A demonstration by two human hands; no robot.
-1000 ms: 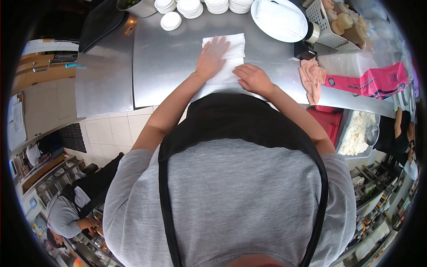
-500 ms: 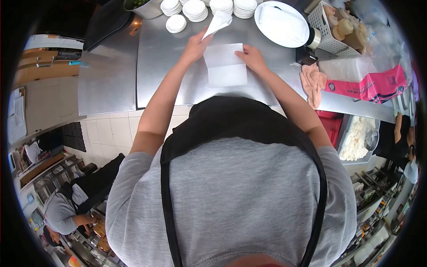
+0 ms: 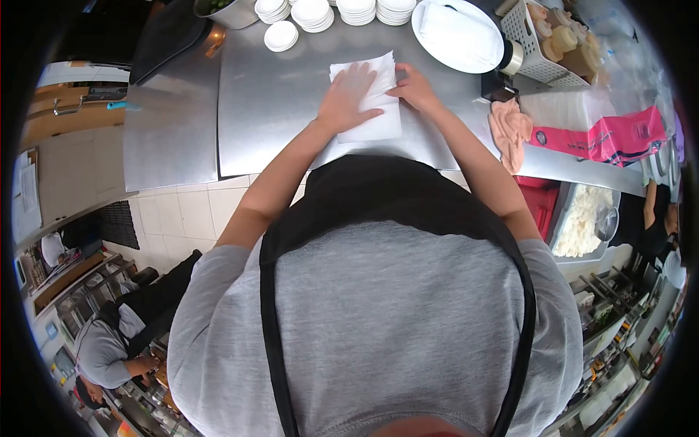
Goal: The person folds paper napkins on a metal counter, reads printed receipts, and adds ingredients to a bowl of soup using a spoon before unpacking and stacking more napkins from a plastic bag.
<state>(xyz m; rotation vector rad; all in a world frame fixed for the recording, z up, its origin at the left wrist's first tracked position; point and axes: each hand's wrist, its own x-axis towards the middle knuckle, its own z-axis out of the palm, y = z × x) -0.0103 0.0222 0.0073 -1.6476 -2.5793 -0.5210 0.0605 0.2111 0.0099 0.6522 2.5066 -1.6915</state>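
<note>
Some white paper (image 3: 373, 125), creased in its far half and smoother toward six o'clock, lies on the steel counter (image 3: 277, 102), just ahead of the wearer's black apron (image 3: 378, 193). Taking the paper as the middle of the dial, the left hand (image 3: 349, 102) comes in from about eight and rests palm down on its upper left, fingers straight and a little spread. The right hand (image 3: 415, 89) is at the edge toward three, fingers bent and thumb close to the paper; whether it pinches a layer, I cannot tell. Stacks of small white dishes (image 3: 313, 13) stand from ten to just past twelve, a metal pot (image 3: 244, 16) near ten beyond the nearest stack. At two lies an oval platter (image 3: 477, 68) bearing folded white paper, with a white basket (image 3: 529, 40) of bottles past it. An orange-pink cloth (image 3: 510, 131) lies between three and four, touching a pink-and-clear package (image 3: 619, 135). At four, lower than the counter, a tub (image 3: 582, 226) holds something white and crumbly.
</note>
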